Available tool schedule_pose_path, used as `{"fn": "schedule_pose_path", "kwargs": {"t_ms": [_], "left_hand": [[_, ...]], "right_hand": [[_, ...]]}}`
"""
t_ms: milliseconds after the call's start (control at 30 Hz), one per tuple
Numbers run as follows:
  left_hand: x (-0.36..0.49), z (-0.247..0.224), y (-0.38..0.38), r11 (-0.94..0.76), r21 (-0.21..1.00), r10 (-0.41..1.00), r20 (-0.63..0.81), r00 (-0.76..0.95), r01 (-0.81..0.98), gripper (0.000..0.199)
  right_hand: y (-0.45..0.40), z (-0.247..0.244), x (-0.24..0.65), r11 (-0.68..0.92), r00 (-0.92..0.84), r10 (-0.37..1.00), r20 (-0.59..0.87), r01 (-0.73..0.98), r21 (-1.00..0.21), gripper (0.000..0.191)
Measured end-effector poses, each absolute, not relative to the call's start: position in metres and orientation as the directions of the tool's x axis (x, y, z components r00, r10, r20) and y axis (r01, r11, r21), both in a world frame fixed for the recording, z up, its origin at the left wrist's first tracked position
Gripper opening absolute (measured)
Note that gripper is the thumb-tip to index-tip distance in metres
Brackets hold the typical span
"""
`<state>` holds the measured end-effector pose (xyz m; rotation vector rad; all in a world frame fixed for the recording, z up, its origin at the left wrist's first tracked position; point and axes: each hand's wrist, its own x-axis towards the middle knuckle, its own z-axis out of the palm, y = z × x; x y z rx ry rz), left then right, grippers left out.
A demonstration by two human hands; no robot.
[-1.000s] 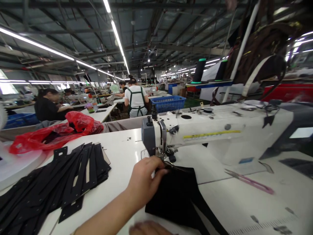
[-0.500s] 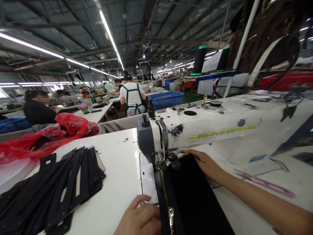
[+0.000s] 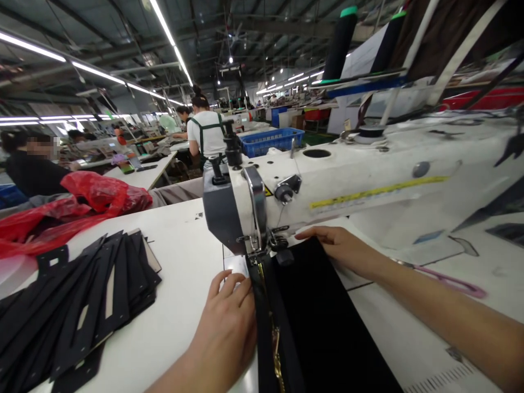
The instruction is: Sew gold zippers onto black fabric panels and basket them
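Note:
A black fabric piece (image 3: 327, 316) with a gold zipper (image 3: 275, 344) along its left part lies under the needle area of a white sewing machine (image 3: 368, 174). My left hand (image 3: 231, 311) rests at the piece's left edge, its fingers bent and close together at the border. Behind the presser foot, my right hand (image 3: 339, 245) lies along the far right edge of the fabric, fingers stretched out and touching it. The metal zipper pull hangs on the zipper beside my left hand.
Many black strips (image 3: 94, 300) lie fanned out on the white table (image 3: 184, 262) at left. Behind them is red plastic (image 3: 102, 196). Pink-handled scissors (image 3: 450, 278) lie right of my right forearm. A blue basket (image 3: 270, 142) and people at work are farther back.
The view has shifted, and the machine appears closer. My left hand has moved forward along the fabric edge, nearer the needle area. My right hand remains at the fabric's far right edge.

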<state>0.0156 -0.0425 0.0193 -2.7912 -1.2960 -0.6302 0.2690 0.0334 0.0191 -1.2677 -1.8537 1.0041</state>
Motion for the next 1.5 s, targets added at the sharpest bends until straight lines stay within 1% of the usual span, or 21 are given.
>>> {"fn": "schedule_pose_path", "kwargs": {"t_ms": [100,167,233,300,367,433,500,633,733,800,833,900,933,1000,1067,1133,1200,1333,1500], "left_hand": [[0.015,0.019,-0.042,-0.663,0.115,0.717,0.379,0.584,0.739,0.024],[0.016,0.024,-0.042,-0.659,0.087,0.722,0.353,0.595,0.747,0.027],[0.019,0.030,-0.043,-0.645,0.087,0.744,0.298,0.597,0.760,0.024],[0.021,0.034,-0.045,-0.632,0.102,0.759,0.282,0.587,0.769,0.023],[0.021,0.034,-0.047,-0.618,0.110,0.767,0.301,0.566,0.778,0.023],[0.020,0.031,-0.049,-0.613,0.103,0.768,0.313,0.560,0.783,0.023],[0.019,0.028,-0.049,-0.616,0.097,0.765,0.313,0.563,0.782,0.023],[0.018,0.026,-0.046,-0.638,0.103,0.743,0.344,0.574,0.763,0.023],[0.018,0.027,-0.045,-0.647,0.111,0.727,0.390,0.566,0.755,0.024],[0.017,0.025,-0.046,-0.632,0.151,0.740,0.409,0.534,0.760,0.023],[0.016,0.023,-0.047,-0.618,0.173,0.752,0.415,0.512,0.767,0.023],[0.011,0.015,-0.048,-0.589,0.196,0.767,0.440,0.467,0.784,0.028],[0.009,0.011,-0.048,-0.583,0.188,0.765,0.456,0.456,0.790,0.034],[0.003,0.003,-0.047,-0.590,0.135,0.749,0.460,0.477,0.796,0.052],[-0.002,-0.003,-0.044,-0.610,0.059,0.730,0.430,0.532,0.790,0.063],[-0.004,-0.005,-0.042,-0.638,-0.009,0.702,0.405,0.586,0.770,0.061],[-0.003,-0.003,-0.040,-0.680,-0.055,0.651,0.414,0.636,0.731,0.053],[0.002,0.006,-0.035,-0.752,-0.105,0.540,0.468,0.699,0.651,0.042],[0.002,0.011,-0.030,-0.774,-0.160,0.463,0.517,0.720,0.613,0.039]], "right_hand": [[0.037,0.015,0.269,0.335,-0.368,0.916,0.159,0.484,-0.808,0.024],[0.039,0.013,0.270,0.360,-0.363,0.914,0.182,0.517,-0.776,0.018],[0.040,0.014,0.272,0.383,-0.364,0.910,0.199,0.551,-0.741,0.016],[0.040,0.019,0.276,0.397,-0.377,0.904,0.201,0.565,-0.723,0.019],[0.039,0.024,0.280,0.406,-0.394,0.898,0.196,0.569,-0.715,0.029],[0.040,0.026,0.281,0.410,-0.385,0.902,0.198,0.611,-0.678,0.038],[0.041,0.023,0.277,0.405,-0.348,0.912,0.215,0.696,-0.593,0.038],[0.047,0.012,0.261,0.385,-0.282,0.909,0.308,0.852,-0.355,0.024],[0.042,0.014,0.250,0.379,-0.279,0.880,0.385,0.900,-0.215,0.015],[0.031,0.019,0.242,0.397,-0.297,0.851,0.434,0.904,-0.158,0.008],[0.024,0.020,0.238,0.432,-0.326,0.825,0.462,0.891,-0.141,0.005],[0.008,0.020,0.229,0.525,-0.390,0.765,0.512,0.838,-0.147,0.008],[0.001,0.018,0.225,0.572,-0.418,0.739,0.528,0.804,-0.164,0.010],[-0.009,0.012,0.216,0.636,-0.447,0.700,0.558,0.745,-0.201,0.015],[-0.016,0.009,0.210,0.678,-0.472,0.666,0.578,0.706,-0.204,0.022],[-0.018,0.008,0.205,0.728,-0.516,0.621,0.590,0.659,-0.190,0.030],[-0.019,0.009,0.202,0.758,-0.562,0.603,0.567,0.624,-0.188,0.033],[-0.019,0.008,0.199,0.766,-0.610,0.601,0.516,0.625,-0.153,0.037],[-0.017,0.008,0.200,0.767,-0.658,0.615,0.433,0.626,-0.138,0.039]]}}
